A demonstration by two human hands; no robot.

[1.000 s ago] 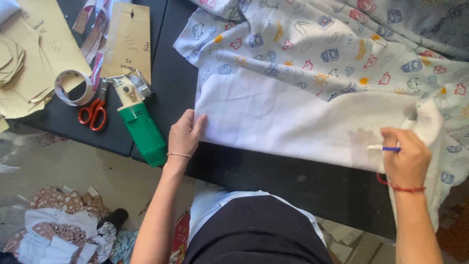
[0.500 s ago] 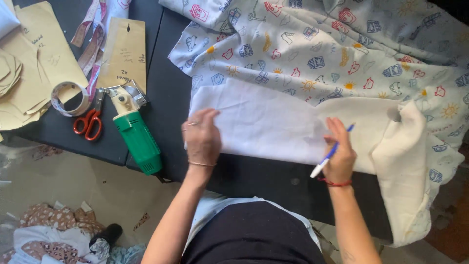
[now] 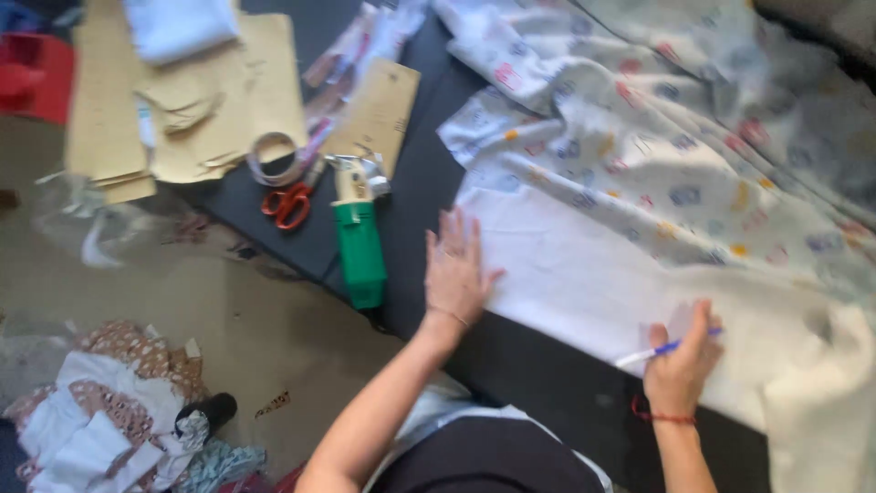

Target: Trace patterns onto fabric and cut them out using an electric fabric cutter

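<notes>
The left hand [image 3: 453, 265] is laid flat, fingers spread, on the near-left corner of the white fabric [image 3: 584, 283], whose long axis is seen running rightward along the dark table [image 3: 538, 383]. Farther right on the fabric's near edge, a blue pen [image 3: 662, 350] is pinched in the right hand [image 3: 680, 365].

A sewing workshop: paper patterns [image 3: 228, 100], scissors [image 3: 290, 201], printed fabric [image 3: 657, 146], floor scraps [image 3: 109, 411]

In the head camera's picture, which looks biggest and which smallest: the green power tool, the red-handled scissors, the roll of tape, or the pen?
Largest to smallest as they appear:
1. green power tool
2. red-handled scissors
3. roll of tape, close to the scissors, so unsure
4. pen, partly hidden in the right hand, so its rank is unsure
</notes>
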